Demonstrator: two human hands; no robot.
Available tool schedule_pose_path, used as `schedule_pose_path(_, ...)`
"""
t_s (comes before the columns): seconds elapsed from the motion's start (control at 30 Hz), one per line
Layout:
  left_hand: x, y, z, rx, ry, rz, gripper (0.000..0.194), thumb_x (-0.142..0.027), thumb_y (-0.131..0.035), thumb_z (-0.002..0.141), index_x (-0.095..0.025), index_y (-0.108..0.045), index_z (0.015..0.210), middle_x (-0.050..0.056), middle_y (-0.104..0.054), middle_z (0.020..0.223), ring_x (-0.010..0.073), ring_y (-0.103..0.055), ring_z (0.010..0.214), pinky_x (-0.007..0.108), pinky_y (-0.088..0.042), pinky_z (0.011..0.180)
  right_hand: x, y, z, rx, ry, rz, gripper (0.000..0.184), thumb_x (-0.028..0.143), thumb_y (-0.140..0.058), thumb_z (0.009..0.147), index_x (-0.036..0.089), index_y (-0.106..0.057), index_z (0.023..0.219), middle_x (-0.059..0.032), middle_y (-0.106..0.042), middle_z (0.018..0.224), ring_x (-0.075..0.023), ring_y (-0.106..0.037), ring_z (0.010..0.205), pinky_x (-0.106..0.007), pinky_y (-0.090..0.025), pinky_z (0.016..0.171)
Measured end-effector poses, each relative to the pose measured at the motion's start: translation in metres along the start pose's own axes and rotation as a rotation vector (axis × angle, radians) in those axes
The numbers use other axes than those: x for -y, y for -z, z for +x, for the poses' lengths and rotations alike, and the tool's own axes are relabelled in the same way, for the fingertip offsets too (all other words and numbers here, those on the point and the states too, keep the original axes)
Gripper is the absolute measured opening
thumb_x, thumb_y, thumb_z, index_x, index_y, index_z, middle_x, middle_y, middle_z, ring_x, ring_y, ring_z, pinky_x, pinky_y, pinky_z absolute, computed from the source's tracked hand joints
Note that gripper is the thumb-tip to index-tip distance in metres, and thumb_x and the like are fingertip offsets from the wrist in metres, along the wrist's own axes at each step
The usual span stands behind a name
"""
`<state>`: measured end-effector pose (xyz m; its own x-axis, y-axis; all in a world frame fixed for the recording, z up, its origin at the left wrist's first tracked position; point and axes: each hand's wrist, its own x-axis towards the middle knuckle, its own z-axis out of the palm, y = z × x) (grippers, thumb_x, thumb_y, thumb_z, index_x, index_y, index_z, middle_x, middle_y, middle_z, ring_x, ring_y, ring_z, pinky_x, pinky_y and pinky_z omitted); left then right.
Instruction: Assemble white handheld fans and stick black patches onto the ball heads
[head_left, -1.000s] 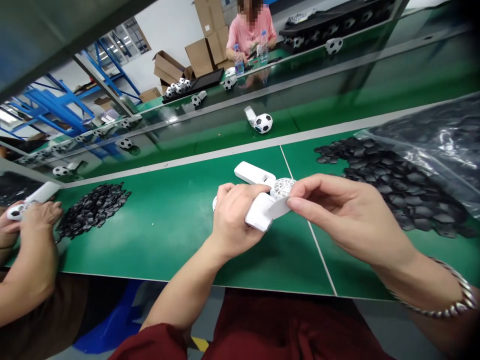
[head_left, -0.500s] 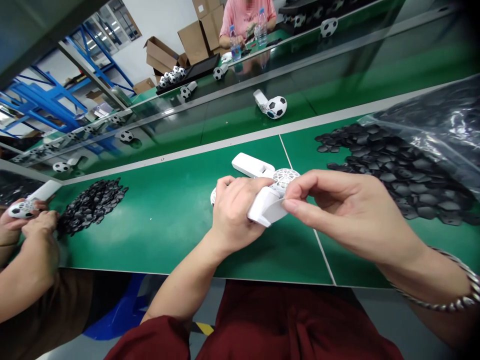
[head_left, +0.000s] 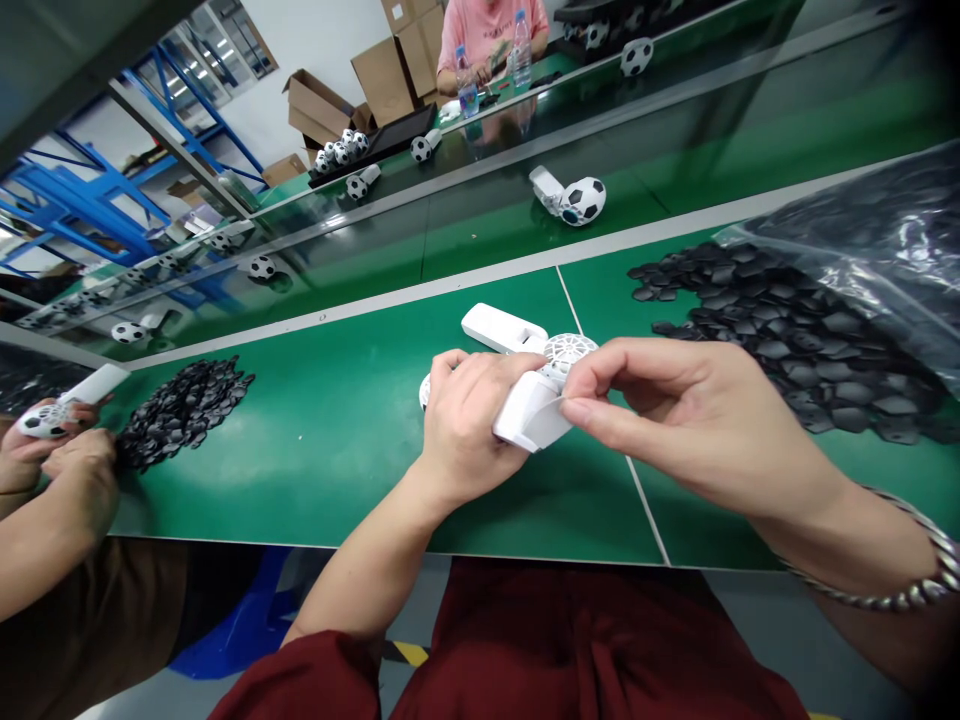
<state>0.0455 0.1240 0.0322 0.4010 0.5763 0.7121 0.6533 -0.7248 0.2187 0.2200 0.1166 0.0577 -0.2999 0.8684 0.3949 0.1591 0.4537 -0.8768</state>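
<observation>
Palm down, the left hand [head_left: 469, 420] is closed around a white handle [head_left: 525, 410] just above the green tabletop [head_left: 337, 460], while the right hand [head_left: 675, 425], turned thumb-side up with its wrist low at the right, pinches a thin pale film [head_left: 553, 424] at the handle's end between thumb and forefinger. One white fan [head_left: 502, 326] lies just beyond, and two heaps of black pieces, a left heap [head_left: 187, 410] and a right heap [head_left: 825, 350], flank the work. The handle's exposed end points rightward and slightly toward the wearer, its long axis running roughly crosswise (the palm hides most of it).
</observation>
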Motion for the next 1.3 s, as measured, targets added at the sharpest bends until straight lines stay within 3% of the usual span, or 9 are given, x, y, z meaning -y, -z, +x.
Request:
schedule_pose_path(0.8, 0.0022, 0.0021, -0.0017, 0.012, -0.023, 0.001, 0.027, -0.019, -0.06, 0.075, -0.02, -0.051, 0.1, 0.002, -0.069, 0.087, 0.0166, -0.063, 0.075, 0.034, -0.037, 0.074, 0.002, 0.0016, 0.0034, 0.0, -0.082, 0.045, 0.014, 0.03, -0.066, 0.075, 0.02, -0.063, 0.066, 0.0009, -0.06, 0.065, -0.0127, -0.055, 0.058, -0.022, -0.047, 0.054)
schedule_pose_path(1.3, 0.0004, 0.0008, -0.0003, 0.024, -0.012, -0.009, 0.023, -0.02, -0.06, 0.076, -0.02, -0.052, 0.098, 0.002, -0.068, 0.088, 0.0166, -0.063, 0.075, 0.034, -0.036, 0.073, -0.002, 0.0008, 0.0014, 0.025, -0.073, 0.043, 0.01, 0.026, -0.066, 0.075, 0.02, -0.064, 0.068, 0.0, -0.062, 0.069, -0.0138, -0.056, 0.061, -0.023, -0.05, 0.057)
